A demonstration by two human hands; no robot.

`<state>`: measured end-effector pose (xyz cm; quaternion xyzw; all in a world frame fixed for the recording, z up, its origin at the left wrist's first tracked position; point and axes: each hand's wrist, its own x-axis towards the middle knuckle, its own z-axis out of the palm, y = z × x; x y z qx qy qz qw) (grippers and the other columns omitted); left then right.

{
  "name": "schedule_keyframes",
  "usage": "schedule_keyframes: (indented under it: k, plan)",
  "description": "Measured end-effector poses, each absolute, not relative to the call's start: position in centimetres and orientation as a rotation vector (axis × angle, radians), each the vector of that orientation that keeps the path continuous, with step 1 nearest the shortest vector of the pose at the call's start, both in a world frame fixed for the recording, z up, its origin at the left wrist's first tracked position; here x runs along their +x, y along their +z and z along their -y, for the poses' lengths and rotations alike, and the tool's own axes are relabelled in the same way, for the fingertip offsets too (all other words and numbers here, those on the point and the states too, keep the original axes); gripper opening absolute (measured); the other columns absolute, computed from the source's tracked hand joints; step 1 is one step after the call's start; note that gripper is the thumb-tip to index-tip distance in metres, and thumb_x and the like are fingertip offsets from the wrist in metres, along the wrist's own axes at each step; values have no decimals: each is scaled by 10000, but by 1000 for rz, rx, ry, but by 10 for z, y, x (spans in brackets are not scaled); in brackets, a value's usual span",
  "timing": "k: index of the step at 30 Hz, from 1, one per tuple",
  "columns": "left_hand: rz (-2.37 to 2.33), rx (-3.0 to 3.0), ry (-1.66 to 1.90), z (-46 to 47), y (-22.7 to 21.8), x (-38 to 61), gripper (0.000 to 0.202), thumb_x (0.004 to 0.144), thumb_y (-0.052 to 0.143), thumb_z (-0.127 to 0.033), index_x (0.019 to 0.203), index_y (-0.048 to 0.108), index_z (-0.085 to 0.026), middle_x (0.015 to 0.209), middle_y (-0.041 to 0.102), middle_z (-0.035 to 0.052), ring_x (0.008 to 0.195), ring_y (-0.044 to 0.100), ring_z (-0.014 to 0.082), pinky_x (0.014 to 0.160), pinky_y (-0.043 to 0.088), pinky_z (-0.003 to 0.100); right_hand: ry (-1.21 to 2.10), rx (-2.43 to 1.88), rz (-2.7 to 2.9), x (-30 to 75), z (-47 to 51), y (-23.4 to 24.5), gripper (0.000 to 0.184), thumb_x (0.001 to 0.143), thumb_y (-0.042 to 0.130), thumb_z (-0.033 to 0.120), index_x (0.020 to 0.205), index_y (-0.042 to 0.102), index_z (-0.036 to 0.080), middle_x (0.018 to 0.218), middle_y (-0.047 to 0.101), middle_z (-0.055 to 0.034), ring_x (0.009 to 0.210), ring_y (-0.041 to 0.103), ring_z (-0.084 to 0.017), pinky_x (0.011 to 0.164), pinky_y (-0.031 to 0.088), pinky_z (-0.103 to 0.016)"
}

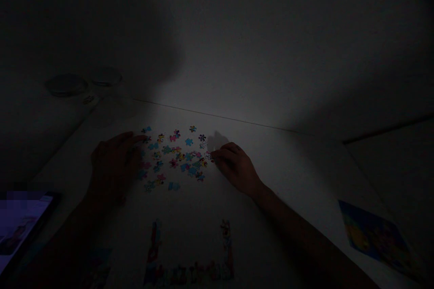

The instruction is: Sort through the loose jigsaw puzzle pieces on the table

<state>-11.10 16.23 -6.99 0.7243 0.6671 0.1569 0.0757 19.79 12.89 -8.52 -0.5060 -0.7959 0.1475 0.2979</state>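
Note:
In dim light, loose jigsaw puzzle pieces (174, 150) lie scattered on the white tabletop, many blue, some pink and yellow. My left hand (115, 158) rests at the left edge of this spread, its index finger stretched out to a small dark puzzle piece (148, 139). That hand's other fingers are in shadow. On the right side, my right hand (235, 165) has thumb and fingers pinched together on a pale puzzle piece (208, 156). Nearer to me lies a partly joined puzzle border (190, 274), with a bottom row and two sides standing up from it.
A lit screen (23, 221) lies at the left edge. At the lower right is a colourful picture sheet (376, 235). Two round lidded containers (67, 85) stand at the back left, by the wall (237, 63). Another dark picture (96, 264) lies at the lower left.

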Motion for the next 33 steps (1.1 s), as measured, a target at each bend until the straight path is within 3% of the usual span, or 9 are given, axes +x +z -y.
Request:
schedule_keyframes:
  k: [10, 15, 29, 33]
  plan:
    - [-1999, 2174, 510, -164, -75, -114, 452, 910, 301, -387, 1198, 617, -242, 1333, 546, 92, 1260, 483, 308, 1077, 325, 553, 315, -1188, 2246, 194, -124, -81, 249, 899, 507, 201, 1054, 701, 192, 950, 628, -106, 912, 589, -219, 792, 499, -396]
    - [-1975, 2157, 511, -164, -71, -114, 428, 901, 313, -323, 1201, 604, -229, 1344, 546, 102, 1257, 486, 316, 1083, 323, 565, 258, -1071, 2327, 193, -119, -82, 273, 886, 510, 205, 1089, 692, 222, 977, 635, -91, 953, 586, -219, 812, 500, -401]
    - [-1999, 1935, 658, -161, -66, -116, 449, 887, 292, -299, 1166, 628, -197, 1226, 625, 71, 1183, 539, 270, 1069, 370, 488, 279, -935, 2487, 183, -108, -83, 265, 876, 562, 245, 1115, 670, 198, 906, 633, -77, 861, 600, -206, 769, 507, -391]
    - [-1992, 1907, 704, -160, -67, -117, 442, 866, 317, -264, 1160, 640, -193, 1179, 647, 75, 1127, 564, 283, 1025, 413, 501, 265, -1014, 2462, 181, -108, -82, 325, 884, 567, 275, 1190, 633, 188, 1035, 640, -115, 964, 598, -233, 820, 513, -412]
